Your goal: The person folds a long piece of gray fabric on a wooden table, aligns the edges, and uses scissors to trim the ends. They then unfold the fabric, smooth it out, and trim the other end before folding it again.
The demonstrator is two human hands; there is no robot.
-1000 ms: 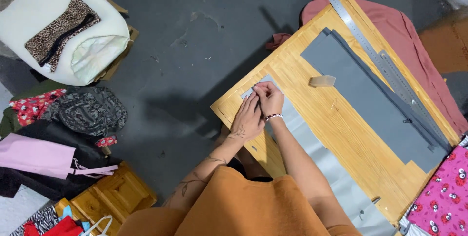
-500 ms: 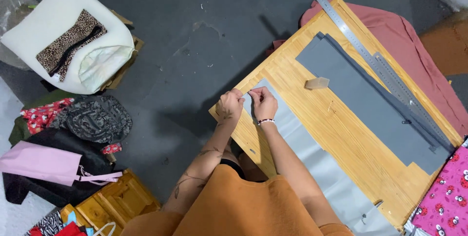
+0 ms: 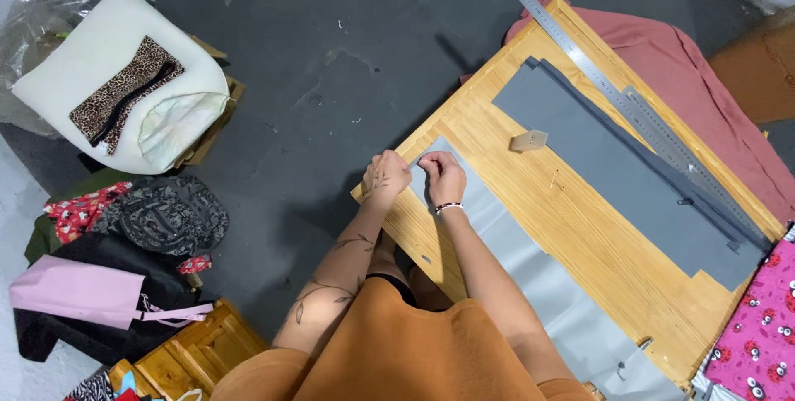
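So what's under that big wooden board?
Under the wooden board a reddish-pink cloth sticks out along the far edge, on the dark floor. How far the cloth reaches underneath is hidden.

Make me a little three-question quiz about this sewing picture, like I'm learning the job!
1. True or false: both hands touch the end of the light grey strip of fabric.
2. What lies along the far edge of the wooden board? A) long metal ruler B) scissors C) broom
3. Fill in: the small tan chalk piece lies on the board beside the dark ____ fabric strips.

Key:
1. True: the left hand and right hand pinch it at the board's corner.
2. A, the long metal ruler.
3. grey.
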